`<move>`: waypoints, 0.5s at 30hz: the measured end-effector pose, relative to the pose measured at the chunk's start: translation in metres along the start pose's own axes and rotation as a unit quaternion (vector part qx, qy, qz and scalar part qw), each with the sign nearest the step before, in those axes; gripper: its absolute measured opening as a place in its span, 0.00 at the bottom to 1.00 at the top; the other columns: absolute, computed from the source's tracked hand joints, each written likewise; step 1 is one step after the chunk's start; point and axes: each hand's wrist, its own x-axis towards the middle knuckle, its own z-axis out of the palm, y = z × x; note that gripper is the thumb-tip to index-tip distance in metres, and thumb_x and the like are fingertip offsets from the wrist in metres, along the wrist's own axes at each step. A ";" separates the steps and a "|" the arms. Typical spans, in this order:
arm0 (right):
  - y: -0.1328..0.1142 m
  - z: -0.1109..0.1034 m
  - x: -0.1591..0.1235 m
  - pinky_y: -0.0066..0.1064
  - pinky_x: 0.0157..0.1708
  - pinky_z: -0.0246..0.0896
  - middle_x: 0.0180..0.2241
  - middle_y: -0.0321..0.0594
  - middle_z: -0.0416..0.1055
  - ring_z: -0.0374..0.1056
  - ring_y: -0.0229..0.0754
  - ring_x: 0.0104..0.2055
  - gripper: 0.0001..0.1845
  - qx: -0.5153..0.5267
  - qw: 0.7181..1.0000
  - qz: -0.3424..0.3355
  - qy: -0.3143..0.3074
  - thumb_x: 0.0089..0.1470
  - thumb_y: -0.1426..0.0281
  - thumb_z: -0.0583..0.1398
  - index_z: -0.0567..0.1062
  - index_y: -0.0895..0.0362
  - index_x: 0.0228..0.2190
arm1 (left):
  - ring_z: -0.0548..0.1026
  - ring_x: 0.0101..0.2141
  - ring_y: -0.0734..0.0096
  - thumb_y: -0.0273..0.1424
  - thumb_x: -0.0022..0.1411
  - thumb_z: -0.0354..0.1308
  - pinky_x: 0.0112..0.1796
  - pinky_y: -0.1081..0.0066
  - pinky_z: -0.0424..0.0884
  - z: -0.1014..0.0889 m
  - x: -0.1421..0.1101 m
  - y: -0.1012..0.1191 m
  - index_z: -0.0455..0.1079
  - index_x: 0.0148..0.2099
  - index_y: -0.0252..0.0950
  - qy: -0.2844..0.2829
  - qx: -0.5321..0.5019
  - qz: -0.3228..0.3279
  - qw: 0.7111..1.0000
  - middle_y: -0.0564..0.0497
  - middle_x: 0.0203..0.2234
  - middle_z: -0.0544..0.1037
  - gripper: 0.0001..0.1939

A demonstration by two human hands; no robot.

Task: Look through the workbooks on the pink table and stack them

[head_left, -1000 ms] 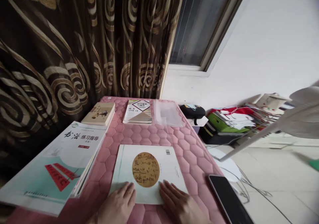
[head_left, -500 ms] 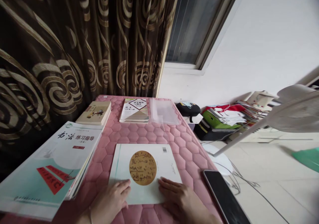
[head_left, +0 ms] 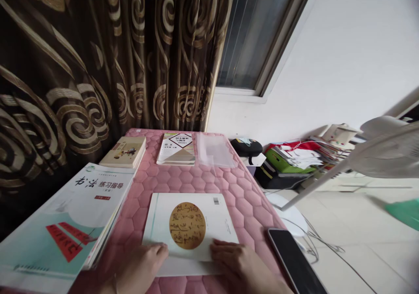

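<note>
We see left hand [head_left: 140, 268] and right hand [head_left: 240, 265] flat, open, not gripping, resting on lower edge of thin booklet [head_left: 196, 206] between them on pink quilted counter [head_left: 248, 202]. Risk: right hand swinging outward could knock smartphone [head_left: 294, 261] just beside it off counter edge.

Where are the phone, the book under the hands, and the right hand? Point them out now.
Phone [head_left: 294, 259]: head view, on its black screen.
Book under the hands [head_left: 187, 225]: head view, on the round gold calligraphy panel of its cover.
Right hand [head_left: 240, 265]: head view, on the back of the hand.
</note>
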 end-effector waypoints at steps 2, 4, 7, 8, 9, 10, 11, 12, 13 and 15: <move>0.002 0.000 0.003 0.27 0.35 0.68 0.30 0.38 0.78 0.74 0.38 0.31 0.18 0.028 0.999 0.031 -0.028 0.64 0.72 0.49 0.77 0.53 0.32 | 0.78 0.27 0.70 0.19 0.62 0.47 0.30 0.74 0.71 -0.008 0.005 0.000 0.73 0.35 0.39 -0.013 -0.037 -0.050 0.998 0.53 0.27 0.80 0.15; 0.003 -0.003 0.010 0.25 0.28 0.63 0.27 0.36 0.77 0.72 0.37 0.28 0.18 0.016 0.996 0.080 -0.026 0.64 0.72 0.49 0.76 0.53 0.31 | 0.78 0.28 0.68 0.25 0.63 0.49 0.31 0.72 0.70 -0.018 0.011 -0.003 0.72 0.32 0.40 -0.010 -0.092 -0.091 0.991 0.53 0.26 0.80 0.12; 0.007 -0.014 0.022 0.25 0.25 0.59 0.26 0.36 0.76 0.72 0.37 0.26 0.18 -0.013 0.993 0.120 -0.004 0.64 0.70 0.49 0.76 0.53 0.29 | 0.77 0.33 0.67 0.30 0.60 0.52 0.36 0.71 0.70 -0.029 0.018 -0.013 0.72 0.32 0.39 0.032 -0.223 -0.166 0.960 0.53 0.29 0.80 0.07; 0.010 -0.018 0.027 0.26 0.25 0.59 0.27 0.37 0.77 0.72 0.38 0.26 0.19 -0.018 0.992 0.124 0.007 0.65 0.68 0.49 0.76 0.53 0.29 | 0.77 0.34 0.67 0.32 0.58 0.54 0.37 0.70 0.70 -0.032 0.019 -0.019 0.72 0.33 0.39 0.060 -0.272 -0.191 0.941 0.52 0.30 0.80 0.06; 0.013 -0.021 0.031 0.26 0.25 0.58 0.27 0.37 0.77 0.73 0.39 0.26 0.20 -0.021 0.991 0.128 0.021 0.65 0.67 0.48 0.76 0.54 0.29 | 0.77 0.34 0.66 0.35 0.57 0.55 0.38 0.69 0.70 -0.033 0.020 -0.025 0.72 0.34 0.39 0.093 -0.319 -0.214 0.918 0.51 0.31 0.80 0.07; 0.017 -0.025 0.035 0.27 0.25 0.58 0.27 0.38 0.77 0.73 0.39 0.27 0.21 -0.023 0.990 0.131 0.037 0.66 0.66 0.47 0.76 0.54 0.30 | 0.77 0.35 0.64 0.38 0.55 0.57 0.38 0.68 0.71 -0.034 0.021 -0.031 0.71 0.37 0.38 0.132 -0.365 -0.235 0.891 0.50 0.32 0.80 0.10; 0.021 -0.028 0.040 0.27 0.25 0.58 0.28 0.39 0.77 0.73 0.40 0.27 0.22 -0.025 0.989 0.135 0.054 0.66 0.64 0.46 0.77 0.54 0.31 | 0.77 0.36 0.63 0.40 0.53 0.58 0.39 0.67 0.72 -0.033 0.023 -0.037 0.71 0.39 0.37 0.171 -0.406 -0.253 0.861 0.49 0.33 0.79 0.15; 0.025 -0.030 0.044 0.27 0.25 0.59 0.28 0.40 0.78 0.73 0.40 0.28 0.23 -0.026 0.987 0.140 0.071 0.67 0.63 0.45 0.77 0.54 0.31 | 0.77 0.36 0.62 0.43 0.50 0.60 0.39 0.66 0.72 -0.032 0.025 -0.043 0.70 0.41 0.36 0.206 -0.442 -0.269 0.831 0.48 0.33 0.79 0.19; 0.029 -0.033 0.048 0.27 0.26 0.59 0.29 0.40 0.78 0.73 0.41 0.28 0.25 -0.027 0.985 0.146 0.086 0.67 0.61 0.44 0.77 0.54 0.31 | 0.77 0.37 0.62 0.45 0.48 0.61 0.39 0.66 0.72 -0.031 0.028 -0.047 0.70 0.41 0.35 0.231 -0.470 -0.280 0.805 0.47 0.33 0.79 0.22; 0.036 -0.037 0.057 0.28 0.26 0.60 0.29 0.41 0.78 0.73 0.41 0.28 0.26 -0.028 0.981 0.158 0.107 0.67 0.60 0.44 0.77 0.55 0.32 | 0.76 0.36 0.61 0.48 0.46 0.62 0.39 0.66 0.72 -0.028 0.036 -0.054 0.70 0.37 0.35 0.252 -0.498 -0.293 0.777 0.47 0.31 0.78 0.23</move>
